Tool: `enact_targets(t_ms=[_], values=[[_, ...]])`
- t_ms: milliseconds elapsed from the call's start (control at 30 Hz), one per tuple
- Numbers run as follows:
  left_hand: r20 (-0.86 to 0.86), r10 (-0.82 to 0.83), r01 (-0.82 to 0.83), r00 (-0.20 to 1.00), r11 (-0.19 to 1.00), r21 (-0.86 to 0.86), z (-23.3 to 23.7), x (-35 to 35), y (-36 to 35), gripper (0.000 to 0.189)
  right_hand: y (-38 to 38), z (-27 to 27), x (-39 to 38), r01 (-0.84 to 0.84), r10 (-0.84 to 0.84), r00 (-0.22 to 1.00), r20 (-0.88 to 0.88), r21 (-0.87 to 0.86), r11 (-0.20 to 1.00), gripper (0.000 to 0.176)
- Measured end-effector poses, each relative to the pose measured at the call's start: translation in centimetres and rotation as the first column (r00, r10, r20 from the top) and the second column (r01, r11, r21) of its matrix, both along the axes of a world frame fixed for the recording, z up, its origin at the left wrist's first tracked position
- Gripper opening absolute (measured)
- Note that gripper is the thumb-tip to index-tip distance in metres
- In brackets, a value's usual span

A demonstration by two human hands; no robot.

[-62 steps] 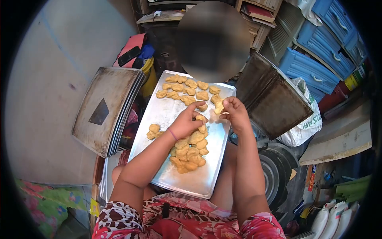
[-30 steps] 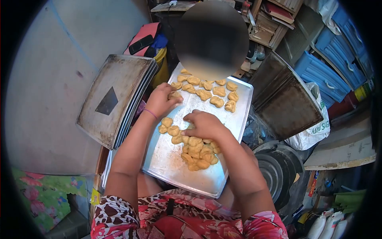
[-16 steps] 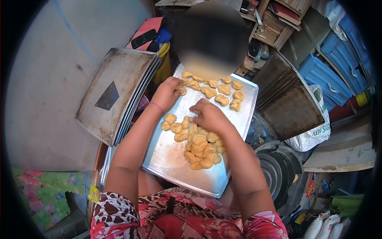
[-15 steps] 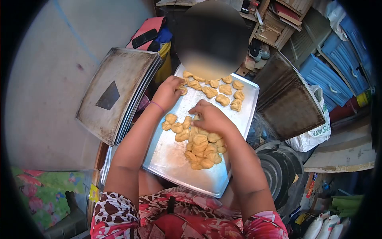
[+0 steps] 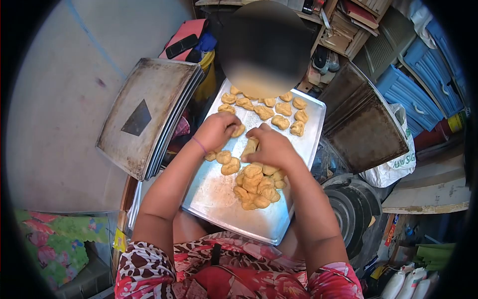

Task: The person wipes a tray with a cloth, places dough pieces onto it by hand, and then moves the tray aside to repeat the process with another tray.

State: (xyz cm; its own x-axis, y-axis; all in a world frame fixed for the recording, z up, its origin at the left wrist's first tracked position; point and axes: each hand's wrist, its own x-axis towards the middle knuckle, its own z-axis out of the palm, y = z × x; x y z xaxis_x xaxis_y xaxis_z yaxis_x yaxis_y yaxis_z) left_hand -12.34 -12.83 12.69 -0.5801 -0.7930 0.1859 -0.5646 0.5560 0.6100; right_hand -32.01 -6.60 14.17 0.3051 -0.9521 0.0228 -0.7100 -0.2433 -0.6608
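Observation:
A metal tray (image 5: 214,192) lies across my lap. Spaced dough pieces (image 5: 283,109) cover its far part, and a heaped dough pile (image 5: 255,184) sits nearer me. My left hand (image 5: 219,130) is closed on a dough piece (image 5: 238,130) left of the middle. Just to the right, my right hand (image 5: 271,145) has its fingers closed round another piece (image 5: 250,147), above the pile. A few loose pieces (image 5: 230,166) lie between my left wrist and the pile.
Stacked old trays (image 5: 149,114) lean at the left, with a phone (image 5: 181,47) beyond them. Another dark tray (image 5: 366,119) stands at the right, near a white sack (image 5: 393,169) and blue drawers (image 5: 411,92). A round blurred patch hides the area beyond the tray.
My left hand has moved toward me and right, from the tray's far left edge, where a dough piece now lies. My right hand has shifted slightly right and now holds a visible piece.

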Motion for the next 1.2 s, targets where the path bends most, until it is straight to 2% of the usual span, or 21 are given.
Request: enact_targets(t_ms=[67,133,200,233,267,333,400,467,533,600,667,700,767,800,867,933,1000,1067,1133,1167,1200], values=[[0.003,0.011,-0.010,1.000,0.974,-0.224,-0.9,-0.6,-1.5,0.014,0.4,0.2,0.8,-0.024,0.038,0.983,-0.180,0.076,0.997,0.033],[0.026,0.022,-0.014,0.999,0.966,-0.258,-0.9,-1.1,-2.0,0.013,-0.6,-1.4,0.5,-0.060,0.067,0.986,-0.150,0.049,0.997,0.029],[0.055,-0.100,0.111,0.993,0.960,-0.256,-0.5,-1.4,-2.1,0.012,-1.5,-2.5,0.0,0.135,-0.135,0.991,0.009,-0.094,0.986,0.027],[0.054,-0.104,0.114,0.993,0.960,-0.254,-0.2,-1.5,-1.9,0.012,-1.4,-2.0,-0.4,0.236,-0.213,0.967,0.141,-0.176,0.956,0.022],[0.100,-0.127,0.153,0.987,0.935,-0.320,0.2,-1.4,-1.7,0.013,-1.7,-1.9,-0.8,0.239,-0.216,0.966,0.140,-0.171,0.956,0.022],[0.148,-0.147,0.193,0.978,0.906,-0.376,-0.2,-1.5,-1.6,0.014,-2.3,-2.0,-1.2,0.396,-0.324,0.870,0.372,-0.134,0.909,0.021],[0.152,-0.053,0.097,0.987,0.950,-0.297,-0.9,-2.0,-2.3,0.020,-2.2,-2.2,-1.1,0.393,-0.322,0.883,0.340,-0.162,0.905,0.015],[0.176,-0.057,0.106,0.983,0.952,-0.287,-1.0,-2.5,-3.0,0.022,-2.2,-2.8,-1.1,0.209,-0.200,0.978,0.062,-0.322,0.923,0.015],[0.197,-0.060,0.114,0.979,0.953,-0.279,-0.8,-2.9,-2.9,0.023,-2.1,-2.9,-1.4,0.169,-0.151,0.985,0.077,-0.349,0.922,0.016],[0.205,-0.033,0.120,0.978,0.894,-0.431,-0.2,-3.2,-2.4,0.023,-2.0,-2.5,-2.1,0.129,-0.103,0.991,0.089,-0.377,0.917,0.017],[0.178,-0.108,0.174,0.978,0.893,-0.415,0.5,-3.9,-1.8,0.021,-1.4,-0.8,-3.0,0.193,-0.166,0.967,0.195,-0.128,0.973,0.020],[0.147,-0.178,0.223,0.973,0.889,-0.399,0.5,-4.1,-1.5,0.020,-1.0,-0.4,-3.4,0.193,-0.167,0.967,0.192,-0.125,0.973,0.020],[0.183,-0.198,0.255,0.963,0.889,-0.381,-0.2,-4.2,-1.4,0.017,-0.2,0.0,-4.0,-0.083,0.083,0.997,0.007,0.084,0.993,0.023],[0.222,-0.219,0.289,0.950,0.886,-0.363,-0.5,-4.3,-1.4,0.015,-0.1,-0.2,-4.1,-0.084,0.084,0.996,0.005,0.087,0.993,0.023],[0.225,-0.212,0.285,0.951,0.885,-0.369,-0.5,-4.3,-1.5,0.011,0.0,-0.1,-4.0,-0.195,0.177,0.980,0.093,0.242,0.951,0.025],[0.268,-0.192,0.271,0.944,0.915,-0.300,-0.2,-4.3,-1.3,0.013,-0.2,0.4,-4.7,-0.155,0.140,0.987,0.078,0.247,0.956,0.021],[0.252,-0.170,0.243,0.953,0.924,-0.294,0.2,-4.2,-0.9,0.014,-0.4,-0.2,-5.8,-0.036,-0.044,0.959,0.280,0.276,0.960,0.020],[0.236,-0.147,0.213,0.961,0.935,-0.284,0.7,-4.3,0.0,0.016,-0.4,-1.2,-6.7,-0.006,-0.060,0.954,0.294,0.218,0.976,0.015],[0.102,-0.167,0.191,0.981,0.925,-0.328,1.0,-4.5,1.1,0.020,-0.1,-1.6,-7.1,0.033,-0.128,0.934,0.335,0.276,0.961,0.015],[0.046,-0.217,0.221,0.975,0.954,-0.202,1.0,-4.8,1.5,0.022,0.0,-1.4,-7.2,0.037,-0.133,0.932,0.336,0.278,0.960,0.015],[0.047,-0.220,0.225,0.974,0.954,-0.200,0.8,-5.1,2.0,0.022,0.1,-1.1,-7.3,0.007,-0.124,0.926,0.358,0.313,0.950,0.012]])
